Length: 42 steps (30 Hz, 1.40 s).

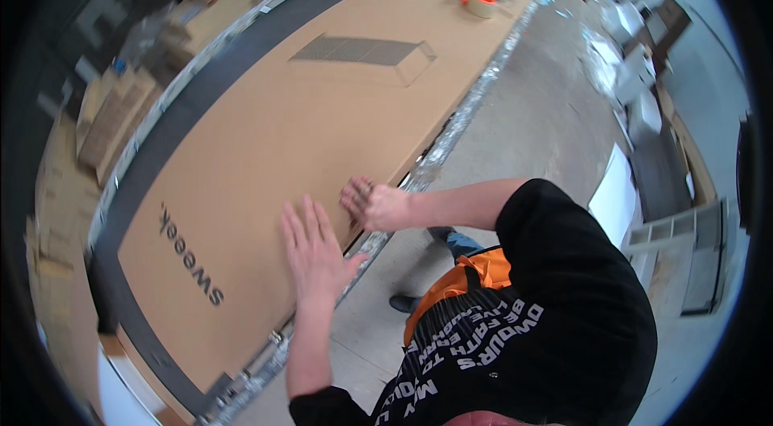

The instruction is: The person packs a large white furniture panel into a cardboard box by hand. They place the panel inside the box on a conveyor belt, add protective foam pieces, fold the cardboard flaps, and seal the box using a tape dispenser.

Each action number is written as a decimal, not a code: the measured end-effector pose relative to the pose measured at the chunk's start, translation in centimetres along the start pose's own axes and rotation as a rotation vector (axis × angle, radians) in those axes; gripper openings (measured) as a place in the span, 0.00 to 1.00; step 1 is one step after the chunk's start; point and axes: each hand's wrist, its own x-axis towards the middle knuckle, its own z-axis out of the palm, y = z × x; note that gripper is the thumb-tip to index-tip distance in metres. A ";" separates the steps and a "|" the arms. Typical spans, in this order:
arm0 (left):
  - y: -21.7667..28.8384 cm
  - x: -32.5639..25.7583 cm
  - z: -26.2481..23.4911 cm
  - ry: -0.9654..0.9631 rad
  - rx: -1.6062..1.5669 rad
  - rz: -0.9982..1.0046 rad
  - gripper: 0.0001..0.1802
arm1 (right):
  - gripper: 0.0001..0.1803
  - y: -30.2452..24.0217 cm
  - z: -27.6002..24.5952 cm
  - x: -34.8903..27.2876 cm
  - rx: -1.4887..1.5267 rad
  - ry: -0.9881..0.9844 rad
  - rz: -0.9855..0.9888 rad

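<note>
Near the carton edge (456, 101) lie both hands (314, 253) (378, 205).

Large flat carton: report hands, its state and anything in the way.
Left hand open over carton. Right hand curled at near edge, grip unclear. Carton lying flat. Tape dispenser on far end, away from both hands.

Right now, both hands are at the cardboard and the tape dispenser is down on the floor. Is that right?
Not quite: the tape dispenser isn't on the floor. The head view shows it on top of the cardboard, toward the far end. The left hand and right hand are at the cardboard, as you say.
</note>
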 end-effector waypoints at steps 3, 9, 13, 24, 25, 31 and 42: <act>-0.8 5.7 4.8 -0.182 0.108 0.082 0.56 | 0.29 -0.1 -0.2 -0.3 0.067 0.104 0.040; -0.5 6.6 6.5 -0.270 0.013 0.071 0.63 | 0.21 6.1 3.2 -6.0 0.359 0.668 0.245; -0.5 6.2 5.7 -0.325 0.007 0.028 0.62 | 0.24 22.0 2.3 -16.9 -0.097 0.768 0.535; 4.3 10.8 3.7 -0.450 0.196 0.019 0.65 | 0.06 29.9 9.2 -20.4 0.204 1.163 0.678; 7.6 14.9 3.5 -0.480 0.224 0.040 0.65 | 0.06 30.0 8.9 -20.3 0.222 1.165 0.694; 21.5 33.3 10.1 -0.370 0.154 0.129 0.66 | 0.07 30.7 9.2 -21.5 0.360 1.138 0.667; 22.0 33.2 11.6 -0.257 0.100 0.171 0.62 | 0.42 52.2 10.5 -38.1 0.578 1.295 1.707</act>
